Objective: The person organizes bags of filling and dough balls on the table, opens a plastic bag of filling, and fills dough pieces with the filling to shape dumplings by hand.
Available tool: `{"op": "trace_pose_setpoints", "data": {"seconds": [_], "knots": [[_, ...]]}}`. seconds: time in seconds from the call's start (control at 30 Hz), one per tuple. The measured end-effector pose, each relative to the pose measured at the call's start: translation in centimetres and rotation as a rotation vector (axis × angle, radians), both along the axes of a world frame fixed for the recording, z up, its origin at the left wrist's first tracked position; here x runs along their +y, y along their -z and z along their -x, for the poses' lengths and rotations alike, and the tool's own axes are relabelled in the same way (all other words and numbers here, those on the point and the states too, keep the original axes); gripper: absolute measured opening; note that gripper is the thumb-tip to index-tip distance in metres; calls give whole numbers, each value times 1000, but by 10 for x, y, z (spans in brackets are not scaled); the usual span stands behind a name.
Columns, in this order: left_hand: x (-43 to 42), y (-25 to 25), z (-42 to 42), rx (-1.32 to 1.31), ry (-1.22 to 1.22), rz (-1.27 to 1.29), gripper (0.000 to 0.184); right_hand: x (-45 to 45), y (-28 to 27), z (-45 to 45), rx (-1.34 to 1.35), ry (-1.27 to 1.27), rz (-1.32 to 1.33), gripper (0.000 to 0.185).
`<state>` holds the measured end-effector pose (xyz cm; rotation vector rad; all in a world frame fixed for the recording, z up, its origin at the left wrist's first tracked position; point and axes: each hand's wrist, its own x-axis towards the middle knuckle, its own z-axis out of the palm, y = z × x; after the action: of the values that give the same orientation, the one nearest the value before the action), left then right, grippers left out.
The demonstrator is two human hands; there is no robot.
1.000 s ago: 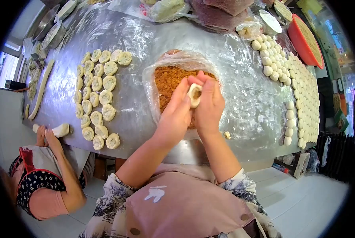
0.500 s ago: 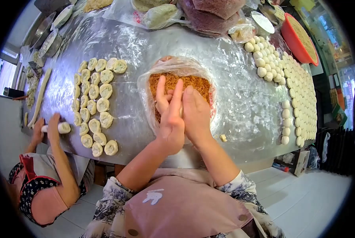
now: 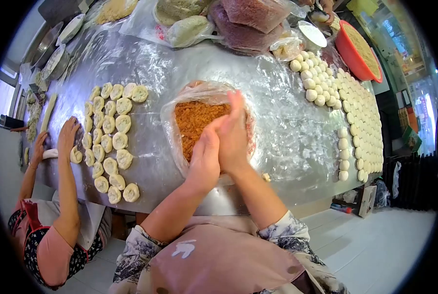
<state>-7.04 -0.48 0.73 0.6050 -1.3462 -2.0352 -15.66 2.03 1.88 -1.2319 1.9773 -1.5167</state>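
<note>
My left hand and my right hand are pressed palm to palm, the right one reaching further forward. Whatever lies between the palms is hidden. Beneath them sits a clear plastic bag, its mouth spread wide around an orange-brown crumbly filling. To the left, several pieces of dough with swirled tops lie in uneven columns. A small scrap of dough rests on the metal table, right of my wrists.
Dough balls and rows of flattened dough rounds cover the right side. A red basin and bagged purplish filling stand at the back. At left, a co-worker's hands are over a dough roll.
My right hand has slid forward against my left, which has drawn back. The co-worker's hands have opened and spread along the dough roll. Another person's hand now shows at the far right back.
</note>
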Motion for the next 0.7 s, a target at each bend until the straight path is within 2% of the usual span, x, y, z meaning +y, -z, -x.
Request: {"op": "trace_pose_setpoints", "data": {"seconds": [0.07,0.13,0.2,0.23,0.27,0.33,0.37,0.47,0.5,0.6,0.63,0.7], "knots": [[-5,-14,1,-102,-81,-3,75,-5,14,-5,-31,-67,113,71],[-7,-16,5,-104,-233,13,60,-4,3,-15,-353,-125,235,72],[-10,-8,4,-139,-363,-48,56,0,-7,-27,-680,-189,357,73],[-16,-7,4,-66,-487,-171,52,3,-6,-29,-668,-198,341,73],[-21,-3,-2,-1,-463,-219,52,6,-4,-30,-656,-207,326,73],[-33,-1,-13,131,-415,-314,52,12,12,-28,-278,-175,150,73],[-32,-10,-12,-49,-513,-228,55,14,19,-34,-103,-95,103,67],[-26,-20,-11,-102,-481,-114,59,20,4,-37,-251,-149,10,54],[-23,-15,-9,-42,-466,-127,69,19,2,-37,-295,-62,-25,44],[-21,-21,-8,332,-372,-349,75,24,-6,-27,-361,-58,-16,40],[-19,-26,-6,369,-421,-382,70,22,-3,-26,-401,-106,46,40],[-22,-2,-24,123,-212,-107,68,25,-7,-31,-411,-148,-29,43]]}}
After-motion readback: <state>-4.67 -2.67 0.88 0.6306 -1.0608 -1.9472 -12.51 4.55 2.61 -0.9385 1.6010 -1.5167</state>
